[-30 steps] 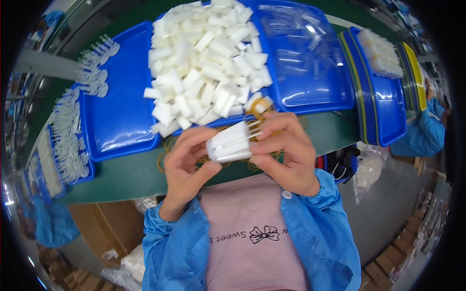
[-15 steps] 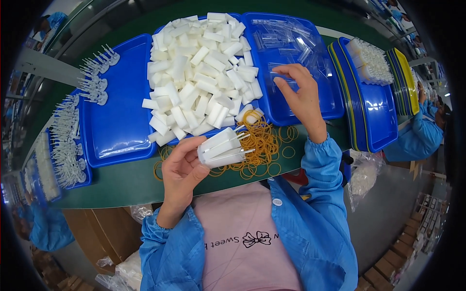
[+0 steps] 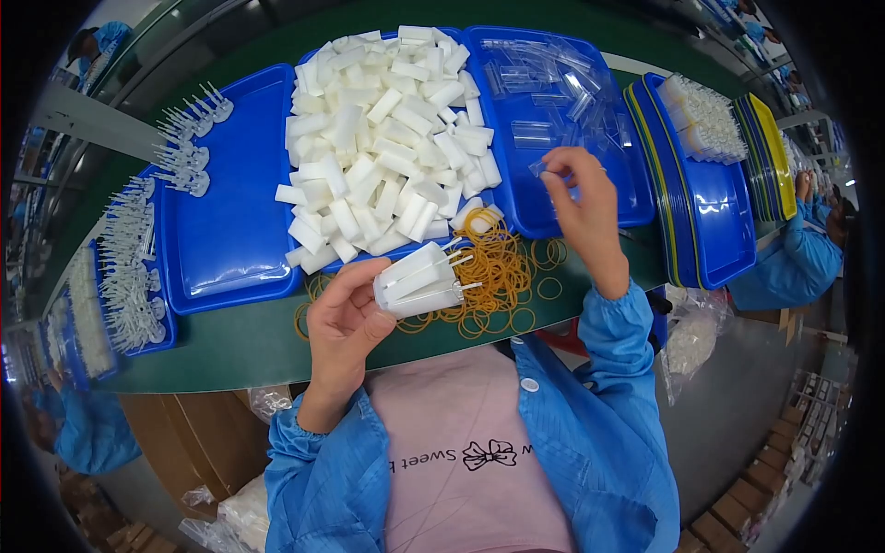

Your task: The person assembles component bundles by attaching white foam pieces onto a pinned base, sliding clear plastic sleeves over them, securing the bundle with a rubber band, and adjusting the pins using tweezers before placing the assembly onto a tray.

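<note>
My left hand (image 3: pixel 343 323) grips the round base of a white pronged plastic holder (image 3: pixel 419 281), tilted so that its thin stems point right. White foam blocks sit between the stems. Over the near part of the right blue tray (image 3: pixel 525 219), my right hand (image 3: pixel 590 207) pinches a small clear plastic piece (image 3: pixel 538 168) between thumb and forefinger, mostly hidden by the fingers. Clear plastic pieces (image 3: pixel 532 135) lie farther back in that tray. A loose pile of tan rubber bands (image 3: pixel 493 263) lies just beyond the holder in my left hand.
White foam blocks (image 3: pixel 378 138) heap over the middle tray. Farther left is another blue tray (image 3: pixel 230 203), with white pronged holders (image 3: pixel 129 267) along its left side. Stacked trays (image 3: pixel 724 221) with filled clear pieces (image 3: pixel 702 120) stand at the right. Co-workers in blue sit at both sides.
My right hand has drawn back toward me and slightly right, lifting a clear plastic piece from the tray. The left hand and its holder have stayed nearly still.
</note>
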The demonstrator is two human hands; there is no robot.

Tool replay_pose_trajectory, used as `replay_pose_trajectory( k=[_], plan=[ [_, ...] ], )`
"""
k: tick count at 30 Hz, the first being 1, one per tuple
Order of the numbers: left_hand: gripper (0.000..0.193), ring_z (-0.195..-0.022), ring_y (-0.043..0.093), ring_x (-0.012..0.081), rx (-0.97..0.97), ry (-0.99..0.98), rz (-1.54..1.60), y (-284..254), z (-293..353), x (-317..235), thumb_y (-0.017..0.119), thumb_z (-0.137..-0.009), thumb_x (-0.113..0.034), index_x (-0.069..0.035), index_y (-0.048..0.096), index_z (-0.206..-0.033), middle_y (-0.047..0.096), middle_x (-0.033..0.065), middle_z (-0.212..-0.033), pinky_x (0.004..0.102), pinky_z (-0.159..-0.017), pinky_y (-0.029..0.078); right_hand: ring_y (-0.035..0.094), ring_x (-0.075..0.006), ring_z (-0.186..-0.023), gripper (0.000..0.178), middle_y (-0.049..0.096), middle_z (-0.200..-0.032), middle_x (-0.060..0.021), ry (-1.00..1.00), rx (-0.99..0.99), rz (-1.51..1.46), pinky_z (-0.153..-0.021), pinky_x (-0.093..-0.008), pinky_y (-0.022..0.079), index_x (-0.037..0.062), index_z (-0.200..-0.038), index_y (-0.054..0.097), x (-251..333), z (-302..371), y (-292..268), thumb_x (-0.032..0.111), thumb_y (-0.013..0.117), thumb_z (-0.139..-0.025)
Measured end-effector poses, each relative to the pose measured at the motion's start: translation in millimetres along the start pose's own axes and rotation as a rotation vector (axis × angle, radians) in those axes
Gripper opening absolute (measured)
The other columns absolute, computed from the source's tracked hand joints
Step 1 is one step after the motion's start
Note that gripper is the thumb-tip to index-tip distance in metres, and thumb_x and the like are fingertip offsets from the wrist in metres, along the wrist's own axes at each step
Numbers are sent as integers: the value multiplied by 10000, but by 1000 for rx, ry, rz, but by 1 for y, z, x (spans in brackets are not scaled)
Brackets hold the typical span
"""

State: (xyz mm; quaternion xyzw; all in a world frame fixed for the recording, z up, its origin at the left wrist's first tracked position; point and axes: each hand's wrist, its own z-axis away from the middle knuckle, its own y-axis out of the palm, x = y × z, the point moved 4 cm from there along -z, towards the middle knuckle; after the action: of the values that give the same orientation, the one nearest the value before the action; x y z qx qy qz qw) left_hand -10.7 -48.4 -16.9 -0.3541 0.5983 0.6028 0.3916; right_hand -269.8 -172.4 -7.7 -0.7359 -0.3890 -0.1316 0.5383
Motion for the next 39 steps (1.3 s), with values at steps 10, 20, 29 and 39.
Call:
replay_pose_trajectory(
  k=[10, 20, 29, 39],
  plan=[
    [485, -1083, 541, 209, 47, -19, -1, 12, -6, -1, 690, -778, -42, 52, 489, -1209, 487, 107, -1188, 321, -916, 458, 572, -152, -839, 249, 572, -984, -132, -76, -56, -828, -756, -269, 466, -34, -1046, 539, 79, 30, -25, 35, 614, -819],
    [458, -1047, 562, 203, 98, 141, -167, 17, -8, -3, 703, -773, -52, 43, 518, -1181, 475, 124, -1191, 312, -903, 480, 569, -165, -807, 252, 578, -945, -138, -79, -160, -690, -707, -268, 471, -34, -1001, 556, 84, 38, -28, 68, 666, -798],
    [460, -1023, 565, 205, 84, 275, -321, 16, -5, -9, 731, -743, -69, 43, 546, -1149, 492, 132, -1152, 307, -882, 494, 574, -162, -818, 311, 568, -977, -139, -89, -113, -700, -749, -271, 482, -32, -1063, 519, 90, 40, -29, 19, 653, -787],
    [455, -1012, 551, 188, 59, 294, -417, 13, -2, -11, 762, -718, -110, 20, 583, -1116, 517, 124, -1123, 291, -848, 489, 599, -165, -847, 331, 557, -999, -129, 18, -43, -791, -770, -273, 489, -31, -1085, 502, 84, 41, -27, -19, 631, -781]
  ],
)
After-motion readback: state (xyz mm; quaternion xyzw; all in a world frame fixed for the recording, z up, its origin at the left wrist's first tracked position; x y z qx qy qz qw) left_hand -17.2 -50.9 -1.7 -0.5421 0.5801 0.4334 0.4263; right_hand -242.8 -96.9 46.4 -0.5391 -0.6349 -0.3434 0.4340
